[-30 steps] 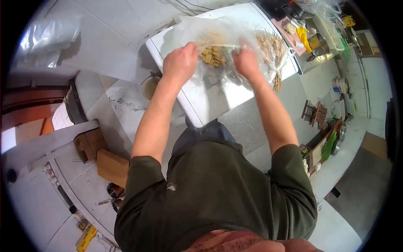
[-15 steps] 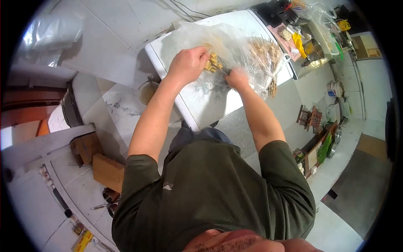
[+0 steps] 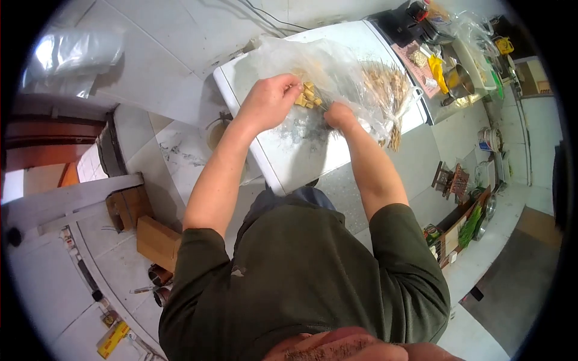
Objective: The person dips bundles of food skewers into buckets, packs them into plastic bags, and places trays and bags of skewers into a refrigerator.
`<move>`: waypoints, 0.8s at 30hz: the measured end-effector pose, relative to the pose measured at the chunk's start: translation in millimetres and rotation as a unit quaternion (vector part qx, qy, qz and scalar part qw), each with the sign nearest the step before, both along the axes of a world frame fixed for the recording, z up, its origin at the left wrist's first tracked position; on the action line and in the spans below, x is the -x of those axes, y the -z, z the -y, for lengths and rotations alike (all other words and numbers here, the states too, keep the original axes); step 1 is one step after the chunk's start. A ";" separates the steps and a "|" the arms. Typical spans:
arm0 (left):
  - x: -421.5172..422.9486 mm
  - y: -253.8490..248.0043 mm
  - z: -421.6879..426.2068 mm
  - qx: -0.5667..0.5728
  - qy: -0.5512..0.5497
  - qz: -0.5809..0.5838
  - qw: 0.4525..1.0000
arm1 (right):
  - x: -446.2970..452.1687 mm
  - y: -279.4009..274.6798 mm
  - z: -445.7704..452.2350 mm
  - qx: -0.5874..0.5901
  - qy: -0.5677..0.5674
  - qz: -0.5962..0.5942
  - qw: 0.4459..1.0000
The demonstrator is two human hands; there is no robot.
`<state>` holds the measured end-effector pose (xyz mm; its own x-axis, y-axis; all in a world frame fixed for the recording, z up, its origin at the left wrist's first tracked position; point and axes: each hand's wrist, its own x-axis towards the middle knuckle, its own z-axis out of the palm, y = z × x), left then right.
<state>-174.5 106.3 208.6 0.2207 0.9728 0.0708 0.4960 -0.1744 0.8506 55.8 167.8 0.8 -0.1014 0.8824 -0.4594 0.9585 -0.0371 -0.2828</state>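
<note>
Over the white table top, my left hand (image 3: pixel 272 103) is closed in a pinch beside a cluster of yellowish-tan food chunks (image 3: pixel 309 96); what lies between its fingertips is too small to make out. My right hand (image 3: pixel 341 115) is closed around the ends of thin skewers (image 3: pixel 324 101), whose other ends reach the chunks. Behind both hands spreads a crumpled clear plastic bag (image 3: pixel 283 55). Right of my right hand, a bundle of brownish sticks (image 3: pixel 391 90) lies partly wrapped in clear plastic.
The white table (image 3: pixel 289 157) has grey smudges on its top. To its right stand a metal cup (image 3: pixel 460 82), a yellow item (image 3: pixel 438 73) and a pink sheet (image 3: pixel 414 59). A bucket (image 3: pixel 217 133) is beside the table's left edge. Cardboard boxes (image 3: pixel 158 242) rest on the floor at left.
The view has shifted slightly, moving the table a little down and right in the picture. My left hand still pinches beside the chunks, and my right hand still grips the skewers.
</note>
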 end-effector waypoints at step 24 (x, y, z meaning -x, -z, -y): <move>-24.8 27.0 79.4 -0.057 0.037 0.108 0.992 | -18.9 -224.4 -12.7 -0.069 -0.332 0.247 0.908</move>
